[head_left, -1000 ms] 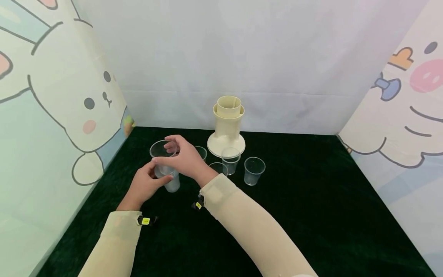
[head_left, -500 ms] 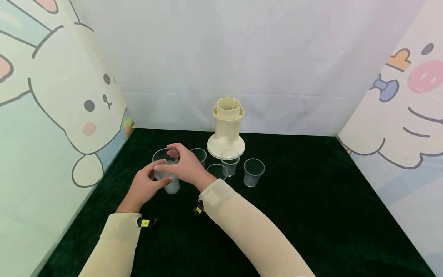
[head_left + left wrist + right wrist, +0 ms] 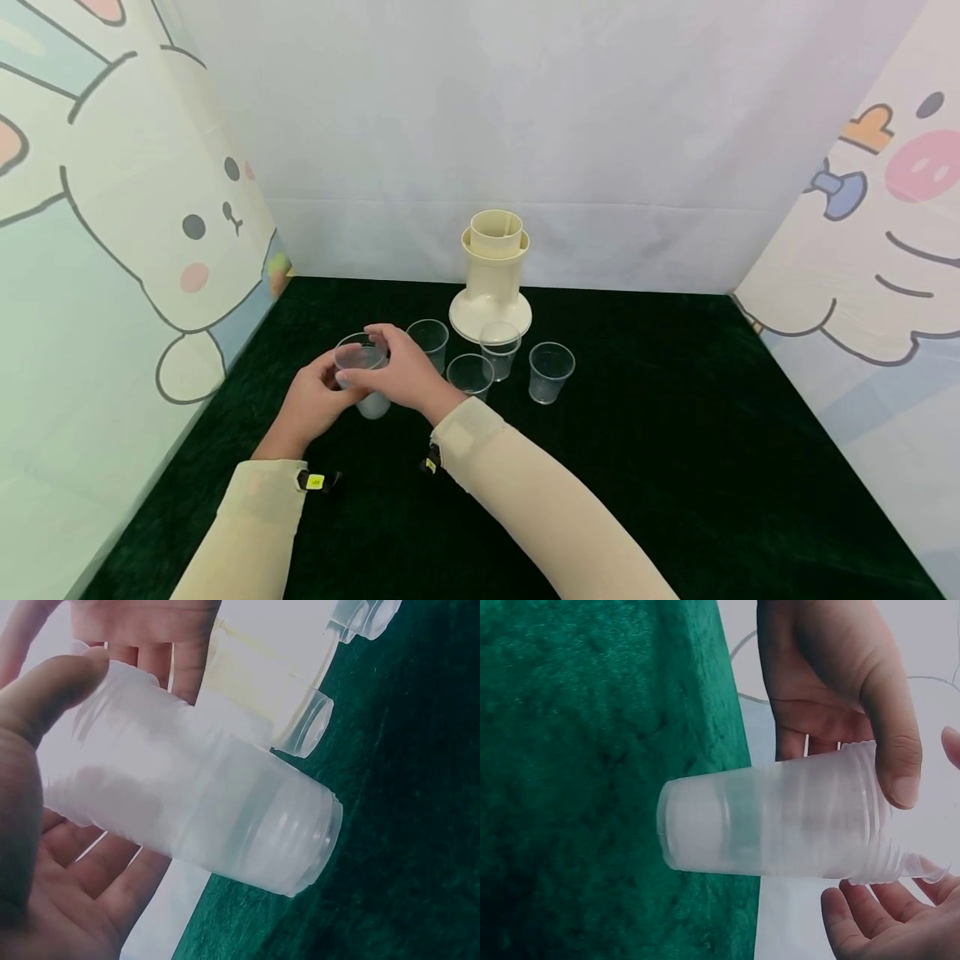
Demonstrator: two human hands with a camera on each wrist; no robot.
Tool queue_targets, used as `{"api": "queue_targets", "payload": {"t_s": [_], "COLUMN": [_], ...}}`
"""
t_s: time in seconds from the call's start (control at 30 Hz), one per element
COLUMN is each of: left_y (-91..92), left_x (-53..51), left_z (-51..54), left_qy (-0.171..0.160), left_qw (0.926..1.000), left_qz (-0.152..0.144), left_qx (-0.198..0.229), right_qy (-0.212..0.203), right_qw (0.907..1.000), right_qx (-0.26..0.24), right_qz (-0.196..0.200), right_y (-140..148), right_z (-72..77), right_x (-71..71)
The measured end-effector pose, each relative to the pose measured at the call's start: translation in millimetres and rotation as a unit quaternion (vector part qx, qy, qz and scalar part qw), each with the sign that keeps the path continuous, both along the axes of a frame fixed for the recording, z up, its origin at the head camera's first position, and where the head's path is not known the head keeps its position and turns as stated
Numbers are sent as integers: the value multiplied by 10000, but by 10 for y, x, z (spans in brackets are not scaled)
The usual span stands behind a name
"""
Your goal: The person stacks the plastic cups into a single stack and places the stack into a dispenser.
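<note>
My left hand point(image 3: 318, 404) grips a stack of nested clear plastic cups point(image 3: 202, 780), held above the dark green cloth; its thumb and fingers curl round the upper part. At the stack's top is another clear plastic cup point(image 3: 362, 357). My right hand point(image 3: 408, 371) holds that cup near its rim, between thumb and fingers. In the right wrist view, several rims point(image 3: 870, 817) lie close together at the stack's mouth. How far the top cup sits inside the others cannot be made out.
Several single clear cups stand upright on the green cloth point(image 3: 675, 450), among them a left one point(image 3: 427, 340), a front one point(image 3: 470, 372) and a right one point(image 3: 551, 371). Behind them stands a cream cylindrical holder point(image 3: 492, 279) with a round base. Printed curtains hang around the table.
My right hand has come down with the top cup, so that its rim is now lower and closer to the stack. The left hand keeps its grip almost in place.
</note>
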State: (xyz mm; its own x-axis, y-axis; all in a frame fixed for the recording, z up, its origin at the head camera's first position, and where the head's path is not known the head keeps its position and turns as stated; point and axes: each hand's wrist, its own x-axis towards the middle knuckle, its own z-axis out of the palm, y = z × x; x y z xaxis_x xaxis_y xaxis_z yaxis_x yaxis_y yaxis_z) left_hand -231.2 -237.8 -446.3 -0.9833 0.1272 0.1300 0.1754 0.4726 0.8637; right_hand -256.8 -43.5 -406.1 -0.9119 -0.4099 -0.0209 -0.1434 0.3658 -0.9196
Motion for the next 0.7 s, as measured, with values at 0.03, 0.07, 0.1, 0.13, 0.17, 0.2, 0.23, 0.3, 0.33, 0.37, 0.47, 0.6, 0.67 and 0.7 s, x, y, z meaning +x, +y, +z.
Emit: {"api": "queue_targets", "payload": {"t_s": [0.03, 0.07, 0.1, 0.13, 0.17, 0.2, 0.23, 0.3, 0.33, 0.37, 0.47, 0.6, 0.67, 0.7], "left_y": [1, 1, 1, -1, 0, -1, 1, -2, -3, -3, -8, -6, -1, 1], "left_x": [3, 6, 6, 7, 9, 11, 9, 4, 4, 5, 9, 14, 15, 17], "left_z": [3, 6, 6, 4, 3, 0, 0, -9, -10, -11, -15, -20, -22, -23], "left_qy": [-13, -22, -20, -6, -1, 11, 25, 27, 24, 14, -20, -13, 19, 43], "left_qw": [10000, 10000, 10000, 10000, 10000, 10000, 9999, 9999, 9999, 9999, 9999, 9999, 9999, 9999], "left_qz": [-10, -34, -43, -52, -51, -54, -62, -63, -63, -60, -55, -32, -29, -29], "left_qx": [13, 36, 48, 55, 63, 72, 90, 106, 104, 102, 119, 118, 108, 101], "right_qy": [-2, -6, 2, 7, 18, 32, 54, 113, 132, 157, 217, 257, 281, 285], "right_qw": [10000, 10000, 10000, 10000, 10000, 10000, 9999, 9999, 9999, 9998, 9997, 9995, 9994, 9993], "right_qx": [-1, -5, 10, 26, 32, 44, 69, 92, 90, 91, 101, 149, 197, 215], "right_qz": [12, 28, 39, 44, 50, 55, 55, 62, 60, 62, 84, 92, 82, 73], "right_y": [5, 11, 14, 17, 17, 17, 18, 16, 15, 15, 14, 16, 17, 16], "right_z": [-12, -18, -26, -33, -43, -50, -58, -76, -87, -100, -133, -141, -139, -139], "right_x": [4, 11, 19, 28, 33, 40, 46, 56, 58, 59, 55, 51, 54, 57]}}
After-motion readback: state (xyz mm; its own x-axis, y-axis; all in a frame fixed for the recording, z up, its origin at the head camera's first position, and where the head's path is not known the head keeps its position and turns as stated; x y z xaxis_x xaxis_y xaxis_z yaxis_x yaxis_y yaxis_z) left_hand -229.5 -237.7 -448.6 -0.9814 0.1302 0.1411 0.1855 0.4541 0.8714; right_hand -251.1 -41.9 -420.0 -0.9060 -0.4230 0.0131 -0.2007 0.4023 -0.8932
